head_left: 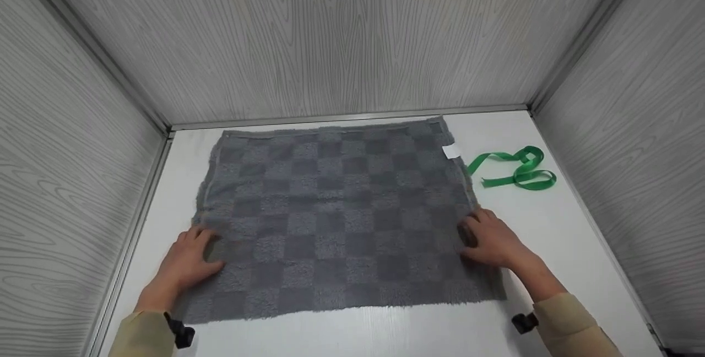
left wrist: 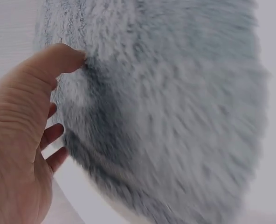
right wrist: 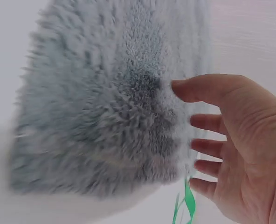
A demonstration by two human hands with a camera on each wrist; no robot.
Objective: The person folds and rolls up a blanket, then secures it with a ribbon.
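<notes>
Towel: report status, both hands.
Left hand and right hand flat on towel side edges, fingers relaxed. Towel spread on table. Green ribbon lies right, apart.

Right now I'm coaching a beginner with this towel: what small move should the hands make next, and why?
Probably pinch the side edges: the left hand and right hand rest at opposite sides of the flat towel, fingers at the edges but apparently not gripping.
</notes>
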